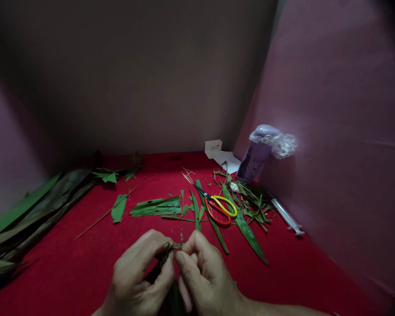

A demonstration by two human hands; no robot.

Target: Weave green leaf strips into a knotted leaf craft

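- Gripping a dark, crumpled leaf piece (165, 248) with the curled fingers of the left hand (134, 272), low in the middle of the view and above the red tabletop (79, 263).
- Closed at the fingertips around a thin, brownish-green strand (177, 246) with the right hand (210, 281), just beside the left fingertips.
- Impossible to tell whether leaf piece and strand join, with fingers covering the meeting point.
- Best to pinch close to that point, as a short span should bend less and give finer control.
- Steady with the left, work with the right; apply light, even tension, since dry fibre may split under a sharp tug.
- Roll the fingertips slightly rather than squeezing hard, to avoid crushing the strand.
- Tilt the fingers apart a little to see the contact.
- Mind the scissors (222, 214), lying with blades pointing away among green leaf strips (156, 206), beyond the right hand; lift elbows and wrists clear of loose pieces.
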